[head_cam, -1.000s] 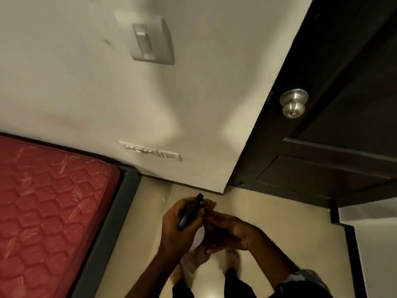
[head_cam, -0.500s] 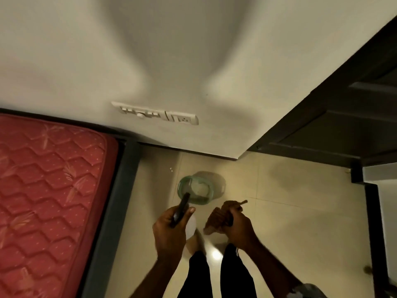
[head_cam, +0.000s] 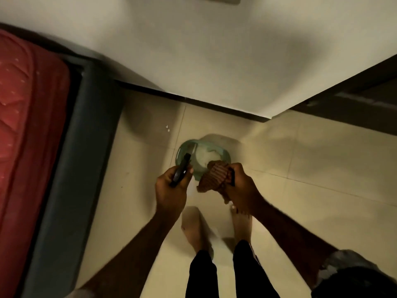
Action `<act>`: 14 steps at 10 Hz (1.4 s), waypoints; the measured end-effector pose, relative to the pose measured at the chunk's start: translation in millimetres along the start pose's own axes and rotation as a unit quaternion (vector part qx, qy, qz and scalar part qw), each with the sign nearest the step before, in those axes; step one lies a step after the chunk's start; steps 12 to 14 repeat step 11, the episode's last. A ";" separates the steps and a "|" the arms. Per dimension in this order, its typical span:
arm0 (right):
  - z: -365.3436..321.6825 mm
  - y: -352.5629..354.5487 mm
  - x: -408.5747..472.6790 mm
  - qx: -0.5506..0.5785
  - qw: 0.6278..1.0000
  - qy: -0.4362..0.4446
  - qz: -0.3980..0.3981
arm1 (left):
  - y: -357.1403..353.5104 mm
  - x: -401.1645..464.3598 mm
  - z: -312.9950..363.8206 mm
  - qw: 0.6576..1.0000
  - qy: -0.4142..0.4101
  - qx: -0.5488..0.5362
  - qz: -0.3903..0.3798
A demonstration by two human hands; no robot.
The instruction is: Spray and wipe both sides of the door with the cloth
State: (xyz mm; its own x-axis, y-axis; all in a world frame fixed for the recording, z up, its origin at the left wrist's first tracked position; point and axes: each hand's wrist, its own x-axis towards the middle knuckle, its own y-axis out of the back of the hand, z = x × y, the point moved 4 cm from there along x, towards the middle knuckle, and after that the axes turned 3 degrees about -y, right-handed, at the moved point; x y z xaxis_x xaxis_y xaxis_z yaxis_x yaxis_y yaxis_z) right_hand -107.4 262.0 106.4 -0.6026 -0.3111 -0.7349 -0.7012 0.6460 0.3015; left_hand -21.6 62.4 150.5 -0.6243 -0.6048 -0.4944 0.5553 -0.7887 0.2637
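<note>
Bare feet (head_cam: 194, 231) stand on the tiled floor (head_cam: 311, 160). Above them the left hand (head_cam: 170, 190) grips a dark spray bottle (head_cam: 180, 172), and the right hand (head_cam: 240, 188) clutches the bunched brown cloth (head_cam: 214, 175). Beyond lies a green basin (head_cam: 184, 149); the dark door (head_cam: 354, 95) is far right.

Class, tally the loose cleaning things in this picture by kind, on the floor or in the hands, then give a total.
Spray bottle, in left hand: 1
Cloth, in right hand: 1
Green tub, on floor: 1
Total: 3
</note>
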 end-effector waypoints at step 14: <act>138.4 -37.9 88.7 0.080 0.974 -0.211 0.026 | -82.0 125.2 -136.7 0.969 0.024 0.244 0.014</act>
